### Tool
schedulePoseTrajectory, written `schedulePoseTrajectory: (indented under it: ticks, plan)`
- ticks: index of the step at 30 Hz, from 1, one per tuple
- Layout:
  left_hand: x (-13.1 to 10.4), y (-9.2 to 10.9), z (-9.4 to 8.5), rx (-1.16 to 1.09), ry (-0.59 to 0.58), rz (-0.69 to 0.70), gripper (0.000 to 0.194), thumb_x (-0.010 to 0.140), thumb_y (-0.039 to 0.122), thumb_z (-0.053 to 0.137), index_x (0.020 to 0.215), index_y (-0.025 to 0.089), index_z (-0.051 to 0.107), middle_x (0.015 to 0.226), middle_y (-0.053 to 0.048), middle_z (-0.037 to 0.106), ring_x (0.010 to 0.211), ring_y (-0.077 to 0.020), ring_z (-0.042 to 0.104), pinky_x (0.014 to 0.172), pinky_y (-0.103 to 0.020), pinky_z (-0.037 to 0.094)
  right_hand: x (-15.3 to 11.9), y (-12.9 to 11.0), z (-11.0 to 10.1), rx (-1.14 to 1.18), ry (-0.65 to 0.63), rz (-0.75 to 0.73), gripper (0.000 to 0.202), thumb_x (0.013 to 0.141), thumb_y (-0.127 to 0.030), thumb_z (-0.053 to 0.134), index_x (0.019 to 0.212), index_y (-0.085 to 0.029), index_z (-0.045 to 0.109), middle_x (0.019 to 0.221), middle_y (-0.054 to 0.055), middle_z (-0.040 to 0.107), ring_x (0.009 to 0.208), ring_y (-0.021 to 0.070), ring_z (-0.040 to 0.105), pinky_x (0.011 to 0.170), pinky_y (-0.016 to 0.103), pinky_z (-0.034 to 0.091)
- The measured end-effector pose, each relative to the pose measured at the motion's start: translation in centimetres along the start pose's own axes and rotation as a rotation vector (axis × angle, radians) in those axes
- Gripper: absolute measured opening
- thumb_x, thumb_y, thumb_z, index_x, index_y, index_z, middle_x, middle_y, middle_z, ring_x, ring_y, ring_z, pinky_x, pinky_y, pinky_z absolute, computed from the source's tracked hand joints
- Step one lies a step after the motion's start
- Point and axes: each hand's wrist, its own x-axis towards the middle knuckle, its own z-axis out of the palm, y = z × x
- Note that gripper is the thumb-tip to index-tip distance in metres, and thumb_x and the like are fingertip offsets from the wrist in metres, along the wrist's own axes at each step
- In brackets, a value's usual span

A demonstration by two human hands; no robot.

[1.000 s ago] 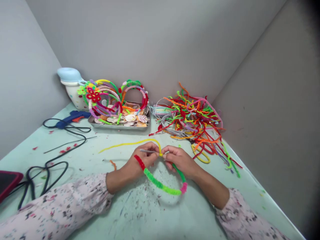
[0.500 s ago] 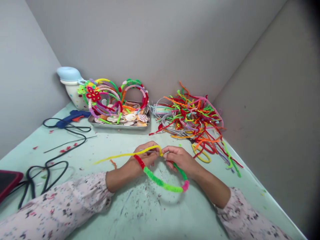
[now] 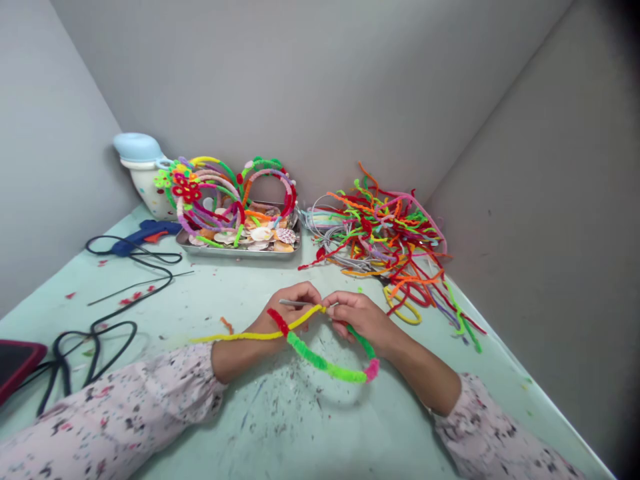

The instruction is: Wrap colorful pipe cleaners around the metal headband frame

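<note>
Between both hands is a headband (image 3: pixel 346 374), its curve wrapped in red, green and pink fuzzy pipe cleaner and hanging toward me. A bare grey end of it (image 3: pixel 290 303) sticks out over my left fingers. A yellow pipe cleaner (image 3: pixel 235 337) is coiled on the band at my fingertips, and its long tail runs left across my left hand and wrist. My left hand (image 3: pixel 287 310) is closed in a pinch at the yellow coil. Fingers of my right hand (image 3: pixel 363 319) grip the band just right of the coil; they hide that stretch.
Behind stands a metal tray (image 3: pixel 240 253) of shells with finished headbands (image 3: pixel 213 177). Right of it is a tangled heap of pipe cleaners (image 3: pixel 390 227) with yellow-handled scissors (image 3: pixel 405 310). A blue glue gun (image 3: pixel 143 237), its black cord (image 3: pixel 95 327), a white container (image 3: pixel 147 183) and a red-edged device (image 3: pixel 20 367) lie left.
The yellow pipe cleaner's tail has dropped from above my left fingers to below them, across the hand and wrist. The bare grey end now shows more. My right hand has barely moved.
</note>
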Motion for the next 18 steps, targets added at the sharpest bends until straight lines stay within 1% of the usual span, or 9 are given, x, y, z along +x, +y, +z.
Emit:
schedulePoseTrajectory:
  ticks: [4,7,10,12,15,18]
  plan:
    - [0.1,-0.2,0.0,0.019,-0.006,0.012,0.021,0.076,0.036,0.063,0.074,0.016,0.056,0.054,0.005,0.05,0.043,-0.0064,0.042,0.041,-0.017,0.031,0.1,0.2,0.0,0.003,0.003,-0.007,0.015,0.076,-0.023,0.05,0.088,-0.018,0.059,0.043,-0.008,0.049,0.035,0.0068,0.035,0.038,0.019,0.026]
    - [0.0,-0.3,0.1,0.009,-0.021,0.018,0.026,0.076,0.04,0.064,0.077,0.016,0.053,0.057,0.005,0.049,0.043,-0.0055,0.042,0.04,-0.016,0.032,0.0,0.2,0.1,-0.032,0.005,-0.041,0.016,0.077,-0.022,0.049,0.089,-0.019,0.059,0.043,-0.008,0.049,0.036,0.0071,0.037,0.04,0.019,0.028]
    - [-0.1,-0.3,0.2,0.019,-0.013,0.049,0.031,0.075,0.044,0.065,0.084,0.017,0.052,0.066,0.004,0.051,0.046,-0.0051,0.044,0.042,-0.017,0.035,-0.1,0.1,0.3,-0.076,0.039,-0.081,0.016,0.078,-0.022,0.048,0.09,-0.018,0.058,0.045,-0.008,0.049,0.038,0.0074,0.038,0.041,0.019,0.03]
    - [-0.1,-0.3,0.2,0.044,0.012,0.036,0.033,0.076,0.045,0.065,0.086,0.018,0.05,0.065,0.004,0.051,0.046,-0.0057,0.046,0.042,-0.017,0.036,-0.2,0.1,0.5,-0.096,0.074,-0.111,0.017,0.079,-0.025,0.049,0.092,-0.018,0.058,0.045,-0.008,0.049,0.039,0.0078,0.039,0.042,0.019,0.032]
    - [-0.1,0.0,0.4,0.103,0.054,-0.002,0.033,0.075,0.045,0.065,0.083,0.018,0.047,0.059,0.006,0.048,0.045,-0.0069,0.045,0.042,-0.018,0.035,-0.4,0.2,0.9,-0.128,0.123,-0.183,0.021,0.082,-0.027,0.049,0.097,-0.017,0.058,0.047,-0.007,0.049,0.043,0.0089,0.042,0.046,0.02,0.035]
    - [-0.3,0.6,0.6,0.19,0.06,-0.005,0.035,0.073,0.046,0.067,0.075,0.017,0.048,0.056,0.005,0.048,0.046,-0.0074,0.045,0.043,-0.018,0.033,-0.6,0.3,1.2,-0.194,0.2,-0.264,0.018,0.082,-0.025,0.049,0.097,-0.018,0.058,0.05,-0.007,0.049,0.047,0.0101,0.044,0.05,0.021,0.037]
